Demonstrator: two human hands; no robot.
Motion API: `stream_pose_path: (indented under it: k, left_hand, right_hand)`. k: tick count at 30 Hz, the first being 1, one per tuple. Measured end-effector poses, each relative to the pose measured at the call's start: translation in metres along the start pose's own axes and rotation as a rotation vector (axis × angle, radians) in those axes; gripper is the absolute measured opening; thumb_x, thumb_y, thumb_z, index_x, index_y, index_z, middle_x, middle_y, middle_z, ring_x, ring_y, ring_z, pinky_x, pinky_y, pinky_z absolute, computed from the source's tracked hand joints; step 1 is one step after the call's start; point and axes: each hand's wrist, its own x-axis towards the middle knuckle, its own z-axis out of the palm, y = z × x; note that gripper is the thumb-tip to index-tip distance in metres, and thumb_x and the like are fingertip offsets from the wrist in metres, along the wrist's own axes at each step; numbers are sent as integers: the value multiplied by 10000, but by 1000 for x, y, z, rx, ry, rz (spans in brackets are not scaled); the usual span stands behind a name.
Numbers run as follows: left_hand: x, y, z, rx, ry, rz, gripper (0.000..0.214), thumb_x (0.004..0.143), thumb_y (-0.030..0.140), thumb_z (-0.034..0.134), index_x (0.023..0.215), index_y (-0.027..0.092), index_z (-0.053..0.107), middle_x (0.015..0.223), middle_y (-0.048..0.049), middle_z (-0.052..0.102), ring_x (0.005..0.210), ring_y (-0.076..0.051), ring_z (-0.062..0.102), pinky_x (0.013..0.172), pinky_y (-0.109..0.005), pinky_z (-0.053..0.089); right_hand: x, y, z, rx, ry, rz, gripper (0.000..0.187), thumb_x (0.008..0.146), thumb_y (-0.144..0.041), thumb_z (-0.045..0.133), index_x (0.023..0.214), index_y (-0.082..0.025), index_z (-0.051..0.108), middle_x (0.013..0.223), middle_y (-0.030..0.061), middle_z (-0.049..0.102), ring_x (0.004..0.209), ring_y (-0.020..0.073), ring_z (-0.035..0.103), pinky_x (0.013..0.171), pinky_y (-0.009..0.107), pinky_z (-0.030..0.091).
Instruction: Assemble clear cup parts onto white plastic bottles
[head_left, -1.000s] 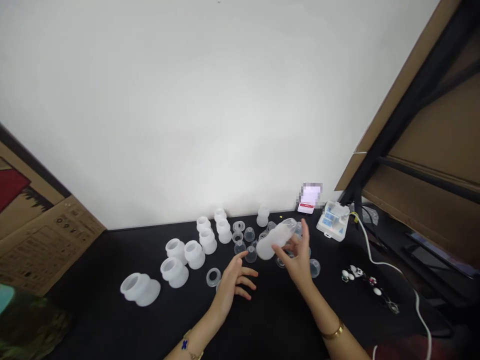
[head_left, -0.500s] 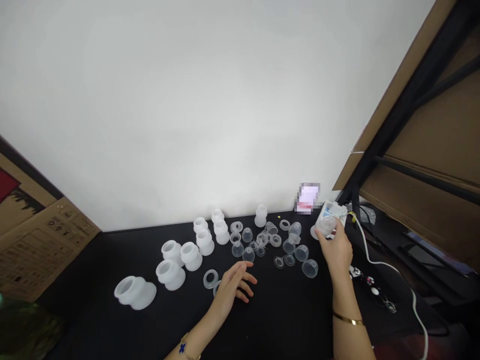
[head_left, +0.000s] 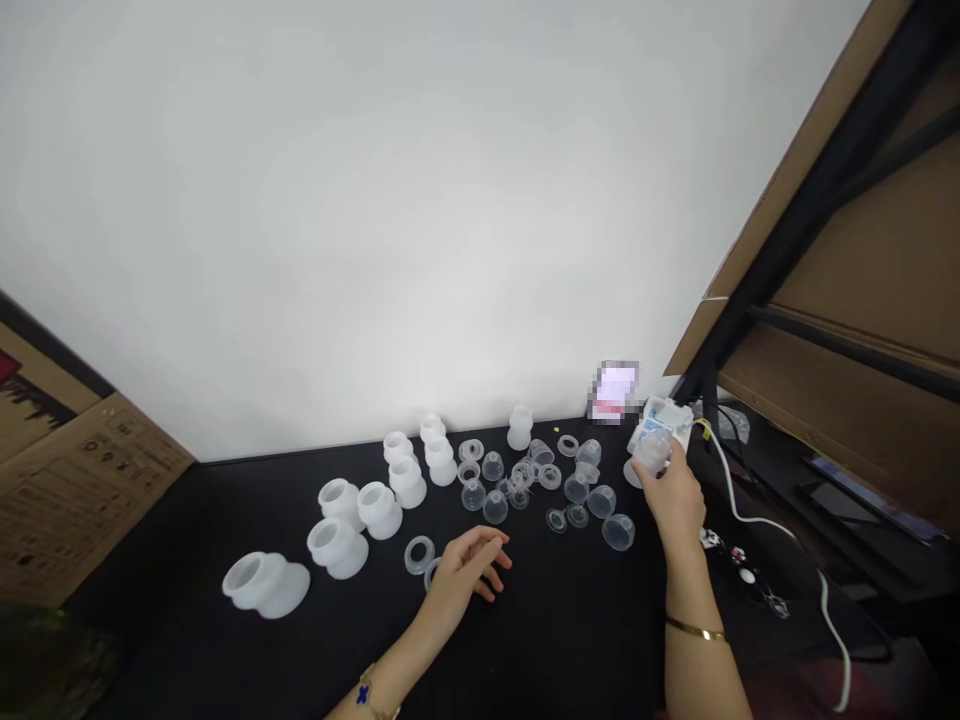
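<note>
At the right, my right hand grips a clear plastic piece, a rounded part above a wide, frosted base; its exact kind I cannot make out. My left hand hovers over the black table, fingers apart and loosely bent, with nothing in it. Just left of it lies a clear ring, and a second ring is partly hidden behind the hand. Several clear domed caps and thin rings lie scattered between my hands. White, waisted plastic containers with open tops stand in rough rows at the left.
Behind my right hand is a white box with a white cable. A phone with a blurred screen leans on the wall. A beaded strap lies at right. Cardboard boxes stand left, and a dark metal rack right.
My left fingers have curled in slightly. The clear piece in my right hand has tilted a little. The view has shifted slightly; the things on the table look unmoved.
</note>
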Motion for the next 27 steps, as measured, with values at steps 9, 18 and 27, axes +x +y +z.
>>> stream_pose_path:
  k: [9, 18, 27]
  left_hand:
    - [0, -2, -1, -10, -18, 17, 480, 712, 576, 758, 913, 146, 684, 727, -47, 691, 493, -124, 614, 423, -191, 462]
    - [1, -5, -2, 11, -57, 42, 437, 764, 534, 730, 937, 136, 680, 741, -44, 688, 507, -121, 622, 439, -195, 469]
    - [4, -9, -4, 13, -93, 55, 416, 781, 506, 723, 955, 132, 670, 750, -43, 702, 497, -108, 618, 432, -187, 475]
  right_hand:
    - [-3, -5, -5, -3, -9, 41, 808, 836, -475, 589, 1526, -213, 260, 1232, 210, 646, 1030, 421, 646, 776, 487, 507]
    - [-18, -24, -1, 195, 363, -370, 758, 848, -351, 553, 1493, -63, 277, 1481, 265, 384, 1389, 416, 335, 1093, 600, 318]
    - [-66, -61, 28, 299, 156, -827, 349, 963, -277, 484, 1287, -194, 585, 1322, 143, 602, 1275, 317, 510, 1048, 524, 416]
